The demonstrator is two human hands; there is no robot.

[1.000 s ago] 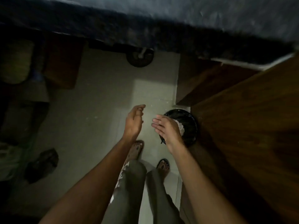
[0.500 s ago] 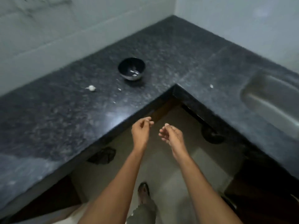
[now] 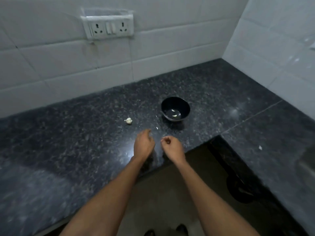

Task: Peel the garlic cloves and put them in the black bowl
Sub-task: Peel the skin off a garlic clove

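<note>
A black bowl (image 3: 185, 105) stands on the dark granite counter (image 3: 68, 150) and holds two peeled garlic cloves (image 3: 174, 115). To its left, a small unpeeled piece of garlic (image 3: 128, 120) lies on the counter. A tiny white scrap of peel (image 3: 157, 128) lies between the bowl and my hands. My left hand (image 3: 144, 144) hovers over the counter's front part, its fingers loosely bent toward the garlic piece and holding nothing. My right hand (image 3: 173, 148) is close beside it near the counter edge, fingers loosely curled, with nothing visible in them.
White tiled walls meet in a corner behind the counter, with a socket panel (image 3: 109, 28) on the back wall. The counter turns in an L to the right, where a white scrap (image 3: 260, 147) lies. A dark round object (image 3: 242, 189) sits low under the edge.
My view has swung up from the floor and a dark container there to the counter. Both hands have come up and forward over the counter, and their fingers have curled in.
</note>
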